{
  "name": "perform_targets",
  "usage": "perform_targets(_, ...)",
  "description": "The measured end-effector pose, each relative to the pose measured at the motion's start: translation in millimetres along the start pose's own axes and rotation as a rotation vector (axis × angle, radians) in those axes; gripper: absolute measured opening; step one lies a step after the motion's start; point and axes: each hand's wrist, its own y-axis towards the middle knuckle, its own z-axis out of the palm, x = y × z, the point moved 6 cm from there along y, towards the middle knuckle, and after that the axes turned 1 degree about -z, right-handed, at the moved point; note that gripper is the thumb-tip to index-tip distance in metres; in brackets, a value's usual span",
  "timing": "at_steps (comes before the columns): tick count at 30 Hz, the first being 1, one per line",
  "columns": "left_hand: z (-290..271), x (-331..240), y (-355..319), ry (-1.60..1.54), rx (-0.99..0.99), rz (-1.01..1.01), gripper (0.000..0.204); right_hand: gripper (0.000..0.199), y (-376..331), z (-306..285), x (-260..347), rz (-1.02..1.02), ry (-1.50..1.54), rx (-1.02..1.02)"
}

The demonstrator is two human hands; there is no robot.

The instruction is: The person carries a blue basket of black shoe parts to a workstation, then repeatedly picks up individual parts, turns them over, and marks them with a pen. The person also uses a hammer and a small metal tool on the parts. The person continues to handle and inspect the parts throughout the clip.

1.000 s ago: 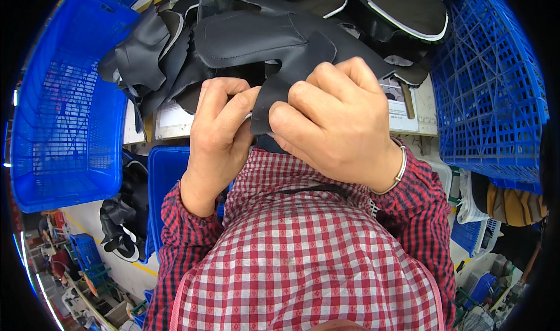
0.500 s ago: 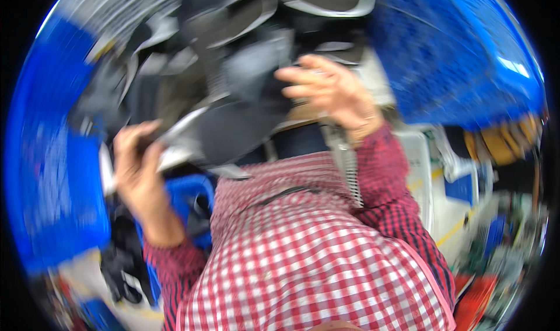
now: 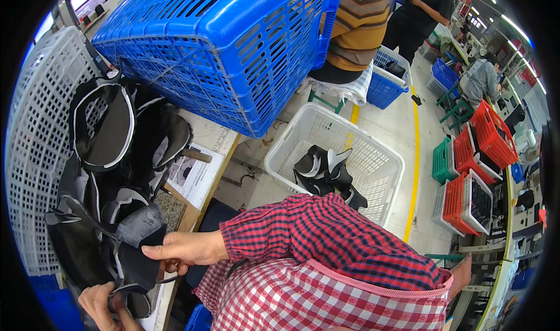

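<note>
Head view. The right hand [image 3: 178,250] sits at lower left of the frame, its sleeve in red-and-dark check running in from lower centre. Fingers are extended and nearly flat, thumb beneath, pinching the edge of a black cut piece [image 3: 137,255] with a grey underside; the grip is narrow and closed on the material, apparently to peel one piece off the stack.

The left hand [image 3: 105,307] lies at the bottom left edge, partly cut off. Its fingers curl against the lower end of the same black cut piece, seemingly steadying it; whether they fully grip it cannot be told.

The piece belongs to a heap of black cut pieces [image 3: 111,156] with white edging, piled on the worktable [image 3: 204,141] at centre left, within arm's reach. A white crate [image 3: 35,144] stands along the left edge; a blue crate [image 3: 221,45] rests tilted at upper centre. On the floor at centre, a white basket [image 3: 367,167] holds several black-and-white pieces. Red baskets [image 3: 484,156] stand at right.
</note>
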Motion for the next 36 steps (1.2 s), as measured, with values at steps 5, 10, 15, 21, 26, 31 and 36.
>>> perform_targets(5,15.0,11.7,2.6,-0.047,0.025,-0.027,0.027,0.034,-4.0,-12.0,24.1,0.100,0.272,-0.266)
perform_targets(10,23.2,32.9,-18.3,-0.051,-0.094,-0.099,0.034,0.032,6.4,-13.5,80.2,-0.234,0.589,-0.042)
perform_targets(15,26.8,37.3,-24.2,0.028,-0.147,-0.094,0.033,0.048,10.2,71.4,94.4,-0.851,-1.404,0.154)
perform_targets(21,23.3,40.0,-31.8,0.087,-0.140,0.013,0.031,0.046,31.5,85.3,89.6,-0.851,-2.221,-0.085)
perform_targets(26,26.2,60.4,-61.0,0.044,-0.146,-0.042,0.029,0.037,26.1,72.2,65.3,-0.977,-2.037,-0.015)
perform_targets(31,35.2,76.3,-88.4,-0.038,-0.178,-0.110,0.029,0.023,18.5,74.9,47.6,-1.072,-1.947,-0.002)
perform_targets(36,38.6,77.3,-104.9,0.015,-0.208,-0.157,0.036,0.027,16.6,71.8,40.1,-1.076,-1.910,0.089)
